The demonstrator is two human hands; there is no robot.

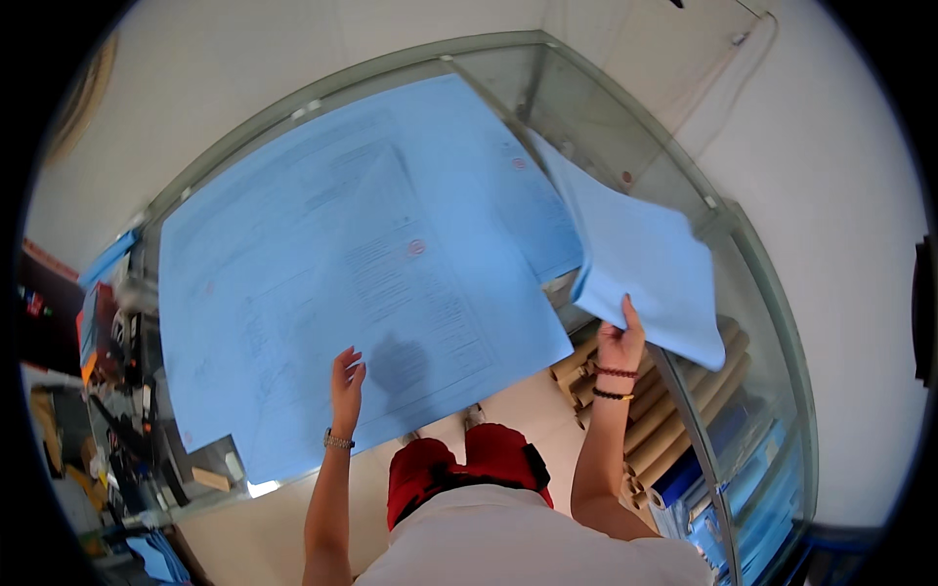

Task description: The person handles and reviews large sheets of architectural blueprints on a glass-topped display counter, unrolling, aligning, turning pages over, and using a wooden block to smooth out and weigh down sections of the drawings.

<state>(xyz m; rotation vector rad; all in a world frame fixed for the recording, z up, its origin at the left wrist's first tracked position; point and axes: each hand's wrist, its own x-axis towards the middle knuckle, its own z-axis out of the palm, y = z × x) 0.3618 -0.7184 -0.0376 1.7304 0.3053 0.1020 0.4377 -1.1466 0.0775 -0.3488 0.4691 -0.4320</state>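
Note:
Large blue printed sheets (293,254) lie spread over a glass-topped counter in front of me, with fine lines and small red round stamps on them. My left hand (347,376) is over the near part of these sheets, fingers apart and holding nothing; whether it touches the paper I cannot tell. At the right, my right hand (621,332) pinches the near edge of a folded blue sheet (650,254) between thumb and fingers. That folded sheet lies partly over the right edge of the spread sheets and hangs above the glass.
Brown cardboard rolls (664,430) lie beneath the glass at the right, beside more blue paper (747,498). Tools and odds and ends (122,391) crowd the left end. The counter's metal frame (772,283) curves round the right side, near a white wall (831,215).

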